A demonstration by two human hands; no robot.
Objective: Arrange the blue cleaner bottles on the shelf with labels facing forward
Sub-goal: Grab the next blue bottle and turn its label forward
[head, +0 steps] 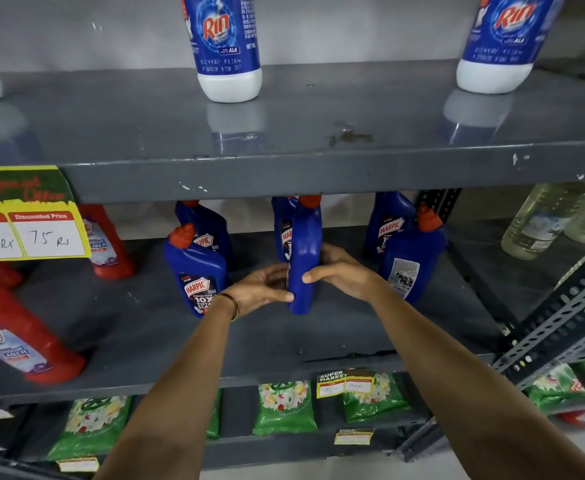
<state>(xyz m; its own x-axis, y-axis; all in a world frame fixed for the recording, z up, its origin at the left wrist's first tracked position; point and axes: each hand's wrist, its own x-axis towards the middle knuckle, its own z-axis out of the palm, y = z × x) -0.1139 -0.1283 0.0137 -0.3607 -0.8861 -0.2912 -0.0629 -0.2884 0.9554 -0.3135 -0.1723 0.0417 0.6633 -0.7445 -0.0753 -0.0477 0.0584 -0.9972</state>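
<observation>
Both the left hand (263, 289) and right hand (339, 271) grip the middle blue bottle (304, 258), standing narrow-side forward on the grey shelf (370, 323). Its label seems to face left.

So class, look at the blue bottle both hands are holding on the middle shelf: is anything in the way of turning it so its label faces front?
Nothing visible does. The held bottle stands apart from the front-left bottle and the front-right bottle, with bare shelf before it.
</observation>
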